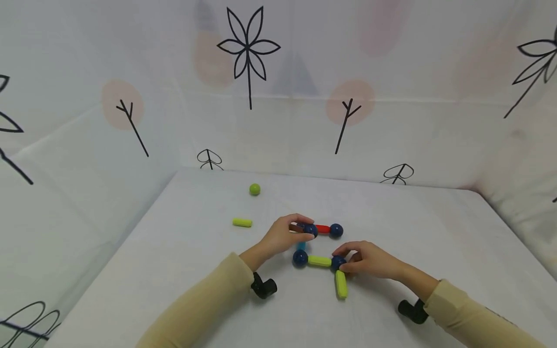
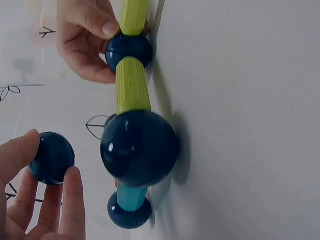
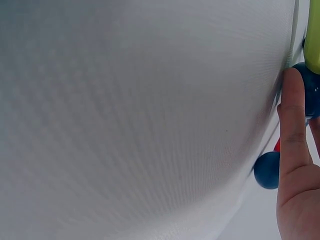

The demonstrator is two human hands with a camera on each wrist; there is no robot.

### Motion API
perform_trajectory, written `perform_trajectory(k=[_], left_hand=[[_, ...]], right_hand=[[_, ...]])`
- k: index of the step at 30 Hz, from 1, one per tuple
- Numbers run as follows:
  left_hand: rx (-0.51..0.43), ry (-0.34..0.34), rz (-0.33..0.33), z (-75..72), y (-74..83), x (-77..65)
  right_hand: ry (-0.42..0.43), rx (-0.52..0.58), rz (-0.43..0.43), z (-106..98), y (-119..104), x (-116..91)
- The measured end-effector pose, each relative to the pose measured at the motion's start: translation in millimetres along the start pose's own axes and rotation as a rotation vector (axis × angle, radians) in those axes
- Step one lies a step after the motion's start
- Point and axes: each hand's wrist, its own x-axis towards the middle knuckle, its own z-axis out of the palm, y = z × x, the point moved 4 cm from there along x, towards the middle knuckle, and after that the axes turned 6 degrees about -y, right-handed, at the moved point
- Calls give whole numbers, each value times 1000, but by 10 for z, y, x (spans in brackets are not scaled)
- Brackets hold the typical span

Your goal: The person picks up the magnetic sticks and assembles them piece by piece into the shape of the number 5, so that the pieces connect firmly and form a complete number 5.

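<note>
My left hand (image 1: 278,237) pinches a loose dark blue ball (image 2: 52,159) between thumb and fingers, held up off the cloth. It overlaps the back corner of a joined ball-and-rod chain in the head view. That chain runs from a dark blue end ball (image 1: 336,230) along a red rod (image 1: 323,229) and a light blue rod (image 1: 301,246) to a near corner ball (image 1: 300,258). From there a lime rod (image 1: 319,261) leads to another dark blue ball (image 1: 338,263), which my right hand (image 1: 372,261) grips. A second lime rod (image 1: 341,285) points from it towards me.
A loose lime rod (image 1: 242,222) lies left of the chain, and a green ball (image 1: 255,189) sits farther back. Black wrist-camera mounts (image 1: 264,287) hang under both sleeves. Patterned cloth walls (image 1: 287,130) surround the white-covered table (image 1: 183,217).
</note>
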Motion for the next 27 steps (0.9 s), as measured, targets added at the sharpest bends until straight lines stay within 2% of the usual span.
perform_trajectory(k=[17,22,27], left_hand=[[-67,-156,100,255,68,-194],[-96,-244,136,356,82,-259],[-112,-331,131,468,81,-325]], right_hand=[[12,-36,15,-28,-24,33],[15,-44,14,-33,-22,43],[15,-53,7,-35,-23,49]])
